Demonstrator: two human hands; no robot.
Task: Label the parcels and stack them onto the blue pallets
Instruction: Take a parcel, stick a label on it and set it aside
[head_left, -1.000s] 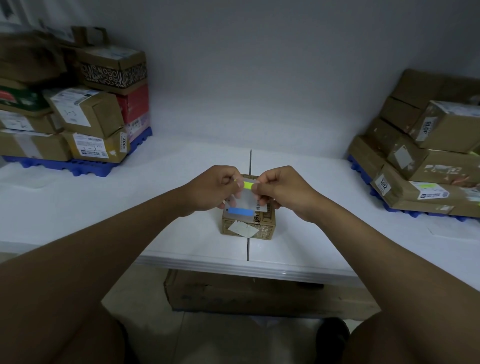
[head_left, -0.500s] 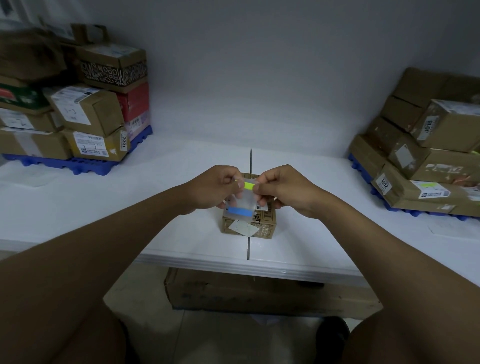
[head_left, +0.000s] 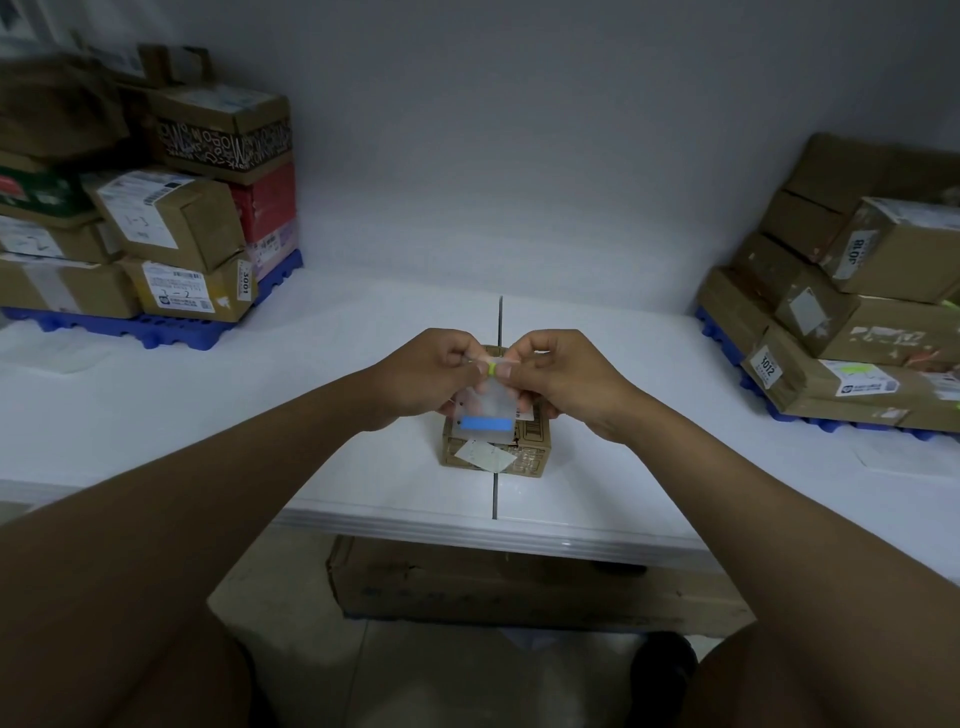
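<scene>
- Our left hand (head_left: 434, 376) and right hand (head_left: 558, 376) meet over the small parcel (head_left: 496, 449) at the table's middle, blocking the way straight ahead.
- Left of us, bare white table (head_left: 311, 374) runs wide up to the left blue pallet (head_left: 156, 327), whose stacked boxes (head_left: 171, 218) wall off that corner.
- To our right, open tabletop reaches the right blue pallet (head_left: 727, 348), where leaning boxes (head_left: 852, 312) close the far side.
- Behind the parcel the surface is free to the wall (head_left: 519, 156).
- Under the table edge a long cardboard box (head_left: 519, 587) fills the floor space.
</scene>
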